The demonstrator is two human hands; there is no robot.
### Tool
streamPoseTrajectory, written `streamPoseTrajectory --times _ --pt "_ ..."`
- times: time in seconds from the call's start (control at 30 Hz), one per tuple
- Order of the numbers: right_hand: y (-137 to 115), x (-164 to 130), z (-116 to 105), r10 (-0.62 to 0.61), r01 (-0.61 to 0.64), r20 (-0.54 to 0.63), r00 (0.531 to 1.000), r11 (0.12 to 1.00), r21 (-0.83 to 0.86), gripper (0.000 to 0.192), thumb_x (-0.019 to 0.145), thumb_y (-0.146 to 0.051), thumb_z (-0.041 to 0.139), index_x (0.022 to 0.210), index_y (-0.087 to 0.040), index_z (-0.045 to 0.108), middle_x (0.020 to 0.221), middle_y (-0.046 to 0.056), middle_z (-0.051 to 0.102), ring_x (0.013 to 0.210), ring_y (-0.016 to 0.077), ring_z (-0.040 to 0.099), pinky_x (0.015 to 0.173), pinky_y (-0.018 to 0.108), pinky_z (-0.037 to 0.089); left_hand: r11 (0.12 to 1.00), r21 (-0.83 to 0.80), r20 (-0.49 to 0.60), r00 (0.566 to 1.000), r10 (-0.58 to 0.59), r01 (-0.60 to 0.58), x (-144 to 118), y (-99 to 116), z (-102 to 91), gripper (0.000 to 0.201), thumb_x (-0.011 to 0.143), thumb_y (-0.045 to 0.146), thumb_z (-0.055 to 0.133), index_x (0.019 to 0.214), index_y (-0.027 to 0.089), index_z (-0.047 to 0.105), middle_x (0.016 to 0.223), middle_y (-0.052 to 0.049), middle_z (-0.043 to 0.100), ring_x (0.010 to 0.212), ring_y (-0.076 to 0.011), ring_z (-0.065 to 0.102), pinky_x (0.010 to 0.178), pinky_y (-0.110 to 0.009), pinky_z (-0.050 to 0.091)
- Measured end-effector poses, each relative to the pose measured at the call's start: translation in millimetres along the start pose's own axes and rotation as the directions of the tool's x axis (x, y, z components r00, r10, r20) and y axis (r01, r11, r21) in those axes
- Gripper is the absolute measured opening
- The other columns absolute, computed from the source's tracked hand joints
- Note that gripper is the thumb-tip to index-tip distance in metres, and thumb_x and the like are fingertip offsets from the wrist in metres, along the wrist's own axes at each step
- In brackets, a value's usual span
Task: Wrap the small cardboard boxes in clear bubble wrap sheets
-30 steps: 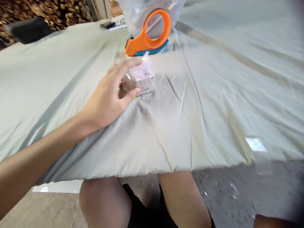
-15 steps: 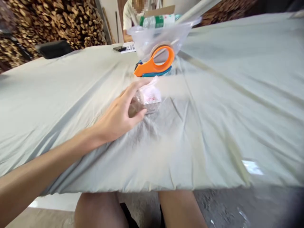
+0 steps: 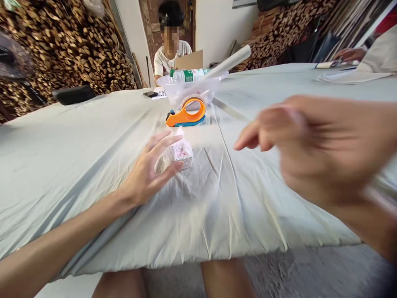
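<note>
My left hand [image 3: 155, 165] curves around a small clear box [image 3: 185, 156] that sits on the cloth-covered table. White paper or film with red print covers part of it. My thumb rests at its front and my fingertips reach over its top. My right hand [image 3: 310, 145] is raised over the right side of the table, apart from the box and blurred. Its fingers are curled together, and whatever may be inside them is hidden. Just beyond the box stands an orange tape dispenser [image 3: 181, 118] with a blue underside and a roll of tape.
Behind the dispenser is a translucent plastic tub [image 3: 217, 87] with a green-labelled bottle [image 3: 189, 75] and a long white roll [image 3: 234, 60]. A phone [image 3: 150, 94] and a black case [image 3: 73, 94] lie at the far left. A person [image 3: 170, 54] sits opposite. Papers [image 3: 353, 78] lie far right.
My right hand has come into view from the right. The camera view has tilted up and shifted right. My left hand stays at the box, with its fingers a little more spread.
</note>
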State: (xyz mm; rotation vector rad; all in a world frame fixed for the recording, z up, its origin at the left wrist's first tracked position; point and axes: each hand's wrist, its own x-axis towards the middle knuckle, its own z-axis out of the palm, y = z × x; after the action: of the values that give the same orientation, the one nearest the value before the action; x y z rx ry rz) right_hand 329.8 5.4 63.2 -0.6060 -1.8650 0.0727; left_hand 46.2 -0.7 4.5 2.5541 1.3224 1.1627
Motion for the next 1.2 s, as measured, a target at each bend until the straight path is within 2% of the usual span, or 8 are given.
streamPoseTrajectory --times 0.13,0.23,0.33,0.47,0.63,0.77,1.0,1.2 --pt "42.6 19.0 44.8 -0.231 0.228 0.080 0.970 0.972 0.055 0.044 0.114 -0.026 0.068 0.071 -0.018 0.067 0.063 -0.003 0.067 0.056 0.0094 0.059 0.060 0.027 0.043 0.981 0.068 -0.238 0.952 0.192 -0.181 3.2 1.0 -1.1 0.029 0.107 0.022 0.072 0.137 0.025 0.071 0.141 -0.008 0.075 0.136 -0.0212 0.072 0.121 -0.038 0.059" --pt "72.6 18.8 72.7 -0.509 0.515 0.204 0.836 0.857 0.023 0.027 0.118 -0.028 0.059 0.095 -0.018 0.069 0.088 0.003 0.077 0.081 0.0174 0.072 0.081 0.032 0.052 0.963 0.072 -0.210 0.940 0.269 -0.260 2.8 -4.2 0.5 0.027 0.108 0.010 0.064 0.128 0.025 0.072 0.124 -0.003 0.081 0.119 -0.0153 0.078 0.108 -0.028 0.063" --pt "83.5 5.1 85.5 -0.508 0.504 0.299 0.807 0.858 0.099 0.016 0.118 -0.025 0.057 0.128 -0.018 0.066 0.118 0.010 0.080 0.112 0.0226 0.076 0.102 0.037 0.056 0.974 0.038 -0.155 0.961 0.227 -0.224 1.4 -9.8 3.1 0.028 0.109 0.009 0.058 0.129 0.025 0.070 0.122 -0.003 0.082 0.109 -0.0142 0.080 0.100 -0.027 0.066" --pt "81.7 -10.2 85.3 -0.357 0.308 0.397 0.845 0.933 0.183 0.043 0.116 -0.032 0.063 0.155 -0.019 0.055 0.145 0.015 0.074 0.136 0.0274 0.072 0.115 0.044 0.058 0.996 -0.032 -0.095 0.992 0.079 -0.082 -0.2 -12.2 6.9 0.029 0.112 0.027 0.062 0.141 0.025 0.060 0.139 -0.008 0.077 0.122 -0.0183 0.079 0.100 -0.031 0.068" --pt "79.7 -11.7 77.6 -0.322 0.234 0.401 0.858 0.939 0.252 0.061 0.107 -0.034 0.078 0.159 -0.021 0.050 0.150 0.015 0.070 0.143 0.0283 0.067 0.125 0.046 0.054 0.999 -0.037 0.051 0.998 -0.036 0.038 -4.9 -13.3 10.7 0.070 0.103 0.042 0.078 0.161 0.029 0.042 0.153 -0.012 0.070 0.124 -0.0252 0.079 0.101 -0.041 0.070" --pt "80.5 -12.4 72.6 -0.395 0.340 0.361 0.845 0.917 0.208 0.066 0.103 -0.029 0.081 0.161 -0.021 0.050 0.139 0.014 0.071 0.138 0.0291 0.068 0.123 0.047 0.054 0.999 0.036 0.067 0.997 -0.041 0.039 -5.8 -15.3 7.4 0.062 0.101 0.035 0.081 0.155 0.031 0.052 0.139 -0.007 0.073 0.122 -0.0254 0.077 0.104 -0.043 0.067" --pt "79.5 -9.7 65.0 -0.480 0.465 0.316 0.818 0.876 0.128 0.044 0.113 -0.045 0.069 0.147 -0.020 0.059 0.125 0.013 0.069 0.116 0.0259 0.069 0.102 0.042 0.061 0.992 0.113 0.017 0.998 0.063 -0.064 -3.0 -11.8 -1.5 0.054 0.097 0.030 0.086 0.145 0.030 0.061 0.132 -0.006 0.070 0.123 -0.0250 0.072 0.106 -0.042 0.064" --pt "73.3 -6.2 61.6 -0.576 0.604 0.300 0.761 0.797 -0.001 0.004 0.113 -0.025 0.064 0.116 -0.024 0.062 0.120 0.008 0.074 0.109 0.0220 0.074 0.094 0.039 0.061 0.997 -0.035 0.031 0.997 0.066 -0.065 -6.2 -9.1 3.8 0.052 0.094 0.033 0.089 0.133 0.029 0.054 0.140 -0.006 0.070 0.127 -0.0233 0.074 0.101 -0.035 0.065"
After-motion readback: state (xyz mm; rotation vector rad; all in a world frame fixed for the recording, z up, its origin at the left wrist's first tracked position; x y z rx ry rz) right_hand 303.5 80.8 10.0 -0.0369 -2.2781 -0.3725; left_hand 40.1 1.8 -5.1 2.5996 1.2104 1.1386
